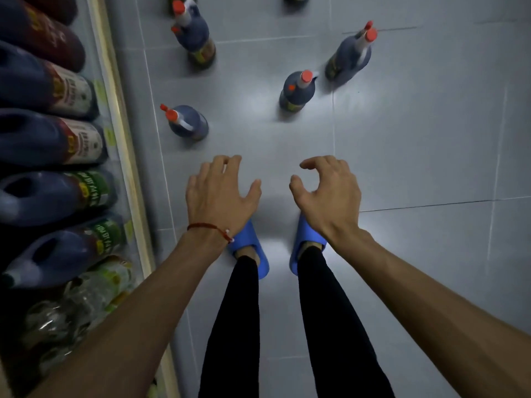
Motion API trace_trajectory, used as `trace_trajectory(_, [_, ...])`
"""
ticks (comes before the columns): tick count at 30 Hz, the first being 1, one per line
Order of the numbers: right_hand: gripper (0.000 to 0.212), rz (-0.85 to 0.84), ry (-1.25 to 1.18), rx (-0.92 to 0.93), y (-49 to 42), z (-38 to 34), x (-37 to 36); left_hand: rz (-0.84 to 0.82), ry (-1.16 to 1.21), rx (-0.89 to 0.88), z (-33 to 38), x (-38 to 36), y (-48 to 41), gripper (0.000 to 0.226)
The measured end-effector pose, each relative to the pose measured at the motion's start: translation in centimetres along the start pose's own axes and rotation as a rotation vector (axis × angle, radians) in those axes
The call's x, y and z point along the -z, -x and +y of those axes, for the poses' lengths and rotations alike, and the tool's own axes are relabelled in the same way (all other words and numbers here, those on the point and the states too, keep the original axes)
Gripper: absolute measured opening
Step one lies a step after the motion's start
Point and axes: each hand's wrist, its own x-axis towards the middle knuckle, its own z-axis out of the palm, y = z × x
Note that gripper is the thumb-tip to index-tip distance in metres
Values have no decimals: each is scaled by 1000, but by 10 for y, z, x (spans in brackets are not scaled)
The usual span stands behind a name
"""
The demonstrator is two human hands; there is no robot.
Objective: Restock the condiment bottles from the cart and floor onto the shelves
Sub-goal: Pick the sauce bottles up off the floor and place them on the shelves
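Both hands hover above the grey tiled floor (416,145), holding nothing. The left hand (221,193) has its fingers (230,165) spread and slightly bent. The right hand (327,191) has its fingers (319,163) loosely curled, with the thumb apart. Just beyond the left fingertips stands the nearest bottle (188,123), dark and squat, with an orange-red cap. Beyond the right fingers stands a second bottle (297,91) of the same kind; a third bottle (349,60) and a fourth bottle (196,38) stand farther off. Left of the left fingers, the shelf (126,156) holds shelved bottles (57,139), dark and labelled.

4 floor bottles (188,123) ahead, gaps btwn
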Motion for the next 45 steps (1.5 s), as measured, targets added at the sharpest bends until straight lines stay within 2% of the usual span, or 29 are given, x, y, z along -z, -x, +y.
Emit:
trace_trajectory(10, [36, 59, -45, 59, -115, 127, -144, 77, -17, -88, -42, -174, -113, 69])
trace_trajectory(14, [57, 43, -64, 118, -176, 172, -188, 92, -40, -138, -54, -230, -165, 71])
trace_trajectory(19, [85, 44, -250, 158, -250, 206, -233, 156, -38, -174, -65, -278, -215, 69])
trace_trajectory(25, [98, 103, -471, 313, -315, 197, -237, 246, -53, -219, -71, -292, -257, 71])
trace_trajectory(33, [95, 223, -585, 328, -320, 181, -248, 301, -65, -211, -73, -289, -251, 70])
trace_trajectory(40, [76, 158, -535, 387, -299, 175, -252, 339, -10, -155, -80, -295, -236, 70])
trace_trajectory(45, [94, 55, -455, 340, -278, 159, -261, 372, 38, -133, -91, -296, -218, 68])
